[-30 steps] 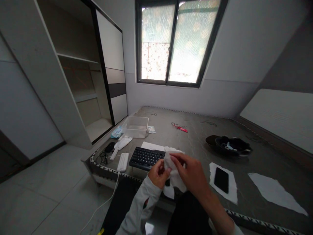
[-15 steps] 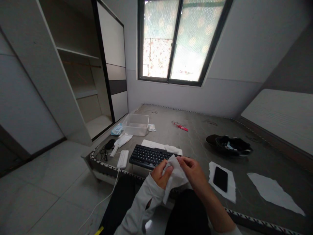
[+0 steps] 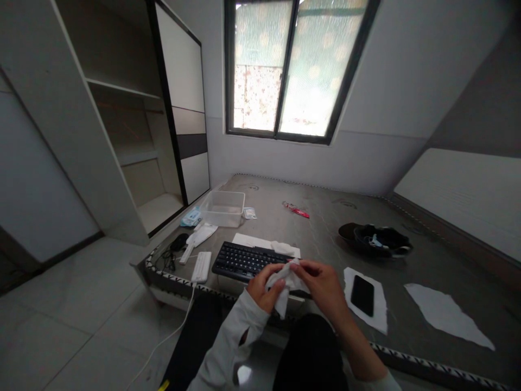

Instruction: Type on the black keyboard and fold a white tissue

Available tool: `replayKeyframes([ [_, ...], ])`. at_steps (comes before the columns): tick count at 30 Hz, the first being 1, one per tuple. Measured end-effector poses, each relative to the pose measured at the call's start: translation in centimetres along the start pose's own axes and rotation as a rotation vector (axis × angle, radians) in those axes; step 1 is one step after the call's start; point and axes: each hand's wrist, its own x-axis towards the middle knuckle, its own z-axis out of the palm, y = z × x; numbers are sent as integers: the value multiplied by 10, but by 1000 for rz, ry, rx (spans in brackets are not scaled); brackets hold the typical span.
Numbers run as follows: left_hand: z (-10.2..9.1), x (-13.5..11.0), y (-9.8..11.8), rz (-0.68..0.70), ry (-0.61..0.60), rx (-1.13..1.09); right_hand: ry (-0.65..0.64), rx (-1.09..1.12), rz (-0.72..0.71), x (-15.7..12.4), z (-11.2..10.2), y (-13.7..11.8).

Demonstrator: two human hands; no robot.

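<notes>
Both of my hands hold a crumpled white wipe point(image 3: 284, 283) in front of me, near the front edge of a grey mattress point(image 3: 325, 233). My left hand point(image 3: 262, 288) pinches its left side with closed fingers. My right hand point(image 3: 323, 288) grips its right side, fingers closed too. Just beyond the hands lies a black keyboard point(image 3: 244, 260) on a white sheet, with another crumpled wipe point(image 3: 282, 247) behind it.
A black phone point(image 3: 362, 295) lies on white paper to the right, with a torn white sheet point(image 3: 442, 314) further right. A dark cap point(image 3: 376, 240), a red packet point(image 3: 297, 209), a clear plastic box point(image 3: 223, 208), a white power strip point(image 3: 201, 267) and an open wardrobe point(image 3: 134, 141) are around.
The hands have bunched the wipe smaller and lowered it slightly. The view has shifted a little to the right.
</notes>
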Motion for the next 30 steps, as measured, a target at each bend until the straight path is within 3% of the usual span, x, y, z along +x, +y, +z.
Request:
replayKeyframes([
  [4, -4, 1, -1, -71, 47, 49, 92, -28, 30, -2, -5, -5],
  [9, 0, 0, -4, -50, 91, -43, 195, -8, -14, -3, 0, -7],
  [11, 1, 0, -5, -64, 107, -84, 166, 2, -28, -2, 1, -5],
  [16, 2, 0, -8, -149, 115, -76, -82, 42, 46, 0, -3, -3],
  [20, -5, 3, -9, -133, 221, -26, -62, 116, 150, 1, -10, -4],
  [26, -17, 4, -2, -78, 348, 54, -58, 133, 162, 2, -14, -6],
  [30, -17, 2, 3, 94, 392, 90, -46, 147, 158, 2, -12, -8],
])
